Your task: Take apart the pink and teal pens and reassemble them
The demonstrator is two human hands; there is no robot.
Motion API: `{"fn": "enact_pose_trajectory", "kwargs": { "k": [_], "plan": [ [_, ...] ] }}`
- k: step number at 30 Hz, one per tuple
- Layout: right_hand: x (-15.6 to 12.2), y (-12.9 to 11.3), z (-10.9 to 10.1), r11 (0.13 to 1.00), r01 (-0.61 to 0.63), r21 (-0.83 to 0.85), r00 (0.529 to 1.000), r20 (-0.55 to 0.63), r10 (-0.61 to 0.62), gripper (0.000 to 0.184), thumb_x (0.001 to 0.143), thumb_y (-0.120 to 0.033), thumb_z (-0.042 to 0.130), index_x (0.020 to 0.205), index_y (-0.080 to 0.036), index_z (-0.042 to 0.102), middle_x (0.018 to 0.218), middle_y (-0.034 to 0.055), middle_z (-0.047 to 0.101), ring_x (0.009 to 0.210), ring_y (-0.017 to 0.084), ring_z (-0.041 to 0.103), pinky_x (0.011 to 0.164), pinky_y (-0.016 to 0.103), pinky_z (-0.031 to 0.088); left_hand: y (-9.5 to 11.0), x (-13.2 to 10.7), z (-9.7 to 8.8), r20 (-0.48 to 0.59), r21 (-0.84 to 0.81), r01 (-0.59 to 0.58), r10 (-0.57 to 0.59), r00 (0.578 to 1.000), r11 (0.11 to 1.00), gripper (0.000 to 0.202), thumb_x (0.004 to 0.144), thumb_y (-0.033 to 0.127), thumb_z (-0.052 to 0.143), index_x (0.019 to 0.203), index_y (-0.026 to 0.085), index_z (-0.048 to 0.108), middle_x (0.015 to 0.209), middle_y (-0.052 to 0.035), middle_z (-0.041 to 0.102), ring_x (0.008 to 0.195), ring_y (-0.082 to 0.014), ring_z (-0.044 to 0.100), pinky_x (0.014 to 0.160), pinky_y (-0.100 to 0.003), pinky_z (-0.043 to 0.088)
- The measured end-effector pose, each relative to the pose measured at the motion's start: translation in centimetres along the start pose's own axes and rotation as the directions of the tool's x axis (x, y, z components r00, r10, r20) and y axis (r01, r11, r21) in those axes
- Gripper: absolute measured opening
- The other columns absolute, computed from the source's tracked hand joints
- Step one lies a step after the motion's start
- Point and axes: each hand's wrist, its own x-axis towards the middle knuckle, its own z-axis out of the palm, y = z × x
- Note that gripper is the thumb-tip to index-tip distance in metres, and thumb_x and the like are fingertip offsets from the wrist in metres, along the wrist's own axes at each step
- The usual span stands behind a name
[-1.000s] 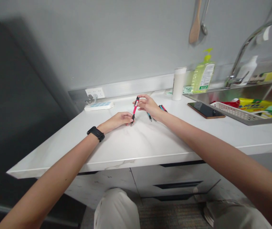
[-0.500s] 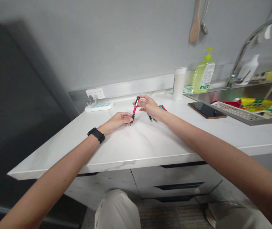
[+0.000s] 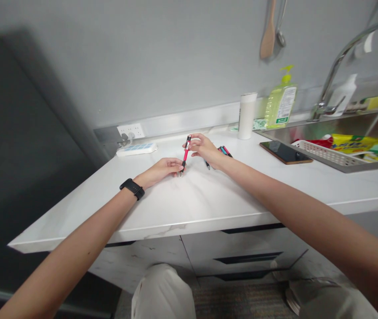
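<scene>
A red pen (image 3: pixel 185 154) with black ends stands nearly upright over the white counter (image 3: pixel 209 195). My right hand (image 3: pixel 205 148) pinches its upper part. My left hand (image 3: pixel 161 170), with a black watch on the wrist, rests on the counter and pinches the pen's lower tip. Several more pens (image 3: pixel 222 152) lie on the counter just behind my right hand, partly hidden by it.
A white power strip (image 3: pixel 136 149) lies at the back left below a wall socket. A white tumbler (image 3: pixel 246 115), a soap bottle (image 3: pixel 280 102), a phone (image 3: pixel 286 153) and a sink with a white basket (image 3: pixel 328 155) sit to the right. Drawers are below the counter edge.
Both hands keep hold of the red pen; its top has tilted slightly more upright. The view has shifted a little.
</scene>
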Motion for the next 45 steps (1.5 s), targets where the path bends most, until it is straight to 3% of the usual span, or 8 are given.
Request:
{"fn": "enact_pose_trajectory", "kwargs": {
  "k": [6,14,20,26,31,36,40,45],
  "plan": [
    [-0.09,0.12,0.12,1.000,0.013,0.025,0.999,-0.030,-0.012,0.033,0.069,-0.013,0.062,0.095,-0.023,0.046,0.090,0.0004,0.069,0.087,0.013,0.062,0.067,0.026,0.049,-0.17,0.09,0.02,0.040,-0.017,-0.002,0.003,0.999,1.000,0.021,0.074,0.029,0.070,0.085,0.012,0.064,0.079,-0.0037,0.065,0.064,-0.0083,0.052,0.062,-0.024,0.038],
    [-0.05,0.13,-0.22,0.999,-0.009,0.039,1.000,0.021,0.008,0.036,0.069,-0.015,0.064,0.100,-0.023,0.047,0.090,0.0011,0.070,0.086,0.013,0.062,0.064,0.023,0.045,-0.22,0.11,-0.08,-0.008,0.000,-0.049,0.049,0.999,0.999,0.021,0.075,0.028,0.068,0.088,0.012,0.064,0.078,-0.0040,0.065,0.066,-0.0093,0.053,0.064,-0.025,0.039],
    [0.11,0.28,-0.07,1.000,0.014,-0.020,1.000,-0.021,-0.014,0.043,0.062,-0.023,0.075,0.100,-0.022,0.052,0.078,-0.0027,0.063,0.072,0.011,0.059,0.057,0.021,0.044,0.01,-0.03,0.11,-0.009,0.014,-0.033,0.033,0.999,0.999,0.024,0.073,0.031,0.069,0.086,0.012,0.063,0.079,-0.0047,0.065,0.069,-0.0105,0.054,0.065,-0.026,0.040],
    [-0.08,-0.08,0.06,0.998,0.013,-0.056,0.999,0.046,-0.010,0.024,0.069,-0.033,0.070,0.087,-0.019,0.064,0.085,0.0022,0.063,0.071,0.011,0.055,0.058,0.022,0.046,0.07,0.02,0.00,-0.015,0.017,-0.048,0.048,0.999,0.999,0.024,0.073,0.031,0.070,0.086,0.013,0.062,0.078,-0.0041,0.065,0.067,-0.0102,0.054,0.064,-0.025,0.040],
    [0.05,-0.09,-0.07,0.991,0.002,-0.136,1.000,0.028,0.002,0.031,0.062,-0.039,0.078,0.073,-0.017,0.059,0.067,-0.0007,0.057,0.056,0.008,0.048,0.050,0.020,0.044,0.39,-0.22,0.20,0.008,0.010,-0.045,0.045,0.999,0.999,0.023,0.073,0.031,0.070,0.086,0.013,0.062,0.079,-0.0030,0.064,0.068,-0.0096,0.054,0.067,-0.026,0.040],
    [-0.19,-0.44,0.01,0.996,0.020,-0.083,0.995,0.104,-0.012,0.033,0.065,-0.044,0.074,0.070,-0.017,0.056,0.070,-0.0009,0.055,0.058,0.007,0.048,0.052,0.020,0.045,0.57,-0.34,0.29,0.016,0.013,-0.055,0.054,0.998,0.998,0.025,0.074,0.032,0.070,0.087,0.013,0.062,0.079,-0.0039,0.065,0.067,-0.0098,0.054,0.065,-0.026,0.040],
    [-0.30,-0.44,0.15,0.988,0.016,-0.155,0.999,0.034,-0.010,0.035,0.063,-0.042,0.077,0.066,-0.018,0.050,0.060,-0.0037,0.049,0.054,0.008,0.047,0.049,0.020,0.043,0.37,-0.25,0.15,0.029,0.002,-0.044,0.044,0.999,0.999,0.027,0.074,0.032,0.070,0.090,0.013,0.061,0.082,-0.0045,0.065,0.068,-0.0098,0.055,0.067,-0.026,0.040],
    [-0.30,-0.42,0.21,0.993,0.038,-0.111,0.992,0.120,-0.025,0.028,0.067,-0.039,0.073,0.072,-0.018,0.056,0.069,-0.0019,0.054,0.057,0.008,0.048,0.052,0.020,0.044,0.33,-0.23,0.08,0.033,0.001,-0.064,0.063,0.997,0.998,0.026,0.075,0.031,0.070,0.090,0.013,0.061,0.084,-0.0052,0.065,0.070,-0.0103,0.055,0.067,-0.026,0.040]
  ]
}}
